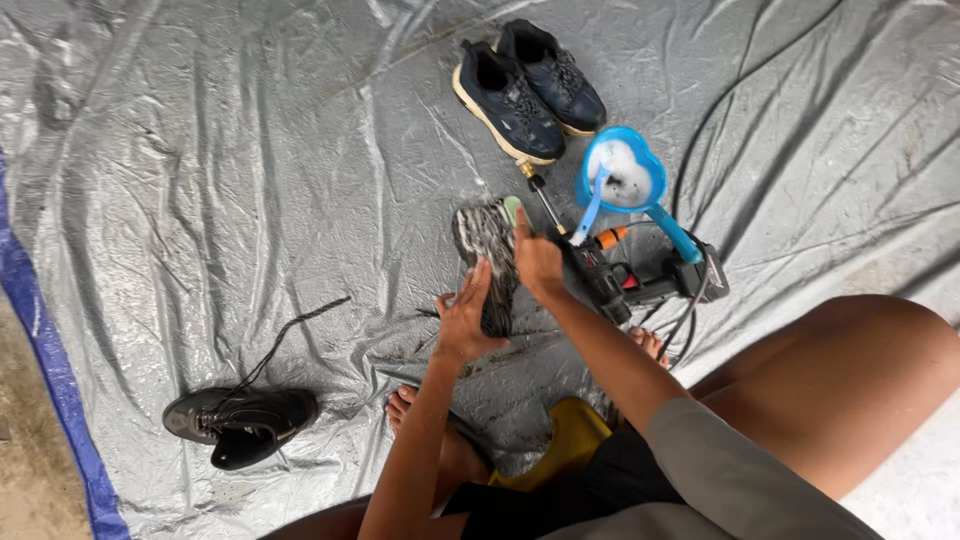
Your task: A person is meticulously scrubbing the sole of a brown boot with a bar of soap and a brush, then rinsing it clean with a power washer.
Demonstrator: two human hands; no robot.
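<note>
Person sat low on a yellow stool (pixel 572 432) over a silver tarp (pixel 250 180), bare feet on the sheet. The left hand (pixel 466 318) gripped the near end of a dark shoe (pixel 490 262), fingers wrapped along its left edge; the shoe was held sole-up, tilted, its tread streaked with white suds. The right hand (pixel 537 262) was closed on a green brush (pixel 512 208), pressed against the far right side of the sole (only the brush tip showed past the fingers, so the bristles could not be made out). The shoe was at the middle of the tarp, directly ahead of the knees. Just right of the right hand lay a black spray gun (pixel 640 282) with an orange collar and a thin lance pointing away, a black hose trailing from it. Beyond it stood a blue heart-shaped bowl (pixel 655 172) of white foam with a blue-handled tool resting in it. A navy pair of sneakers (pixel 528 88) stood side by side at the far edge, well apart from the hands. A single black shoe (pixel 240 420) lay at near left, lace trailing loose across the sheet. A blue edge strip (pixel 45 350) bordered the tarp at left.
</note>
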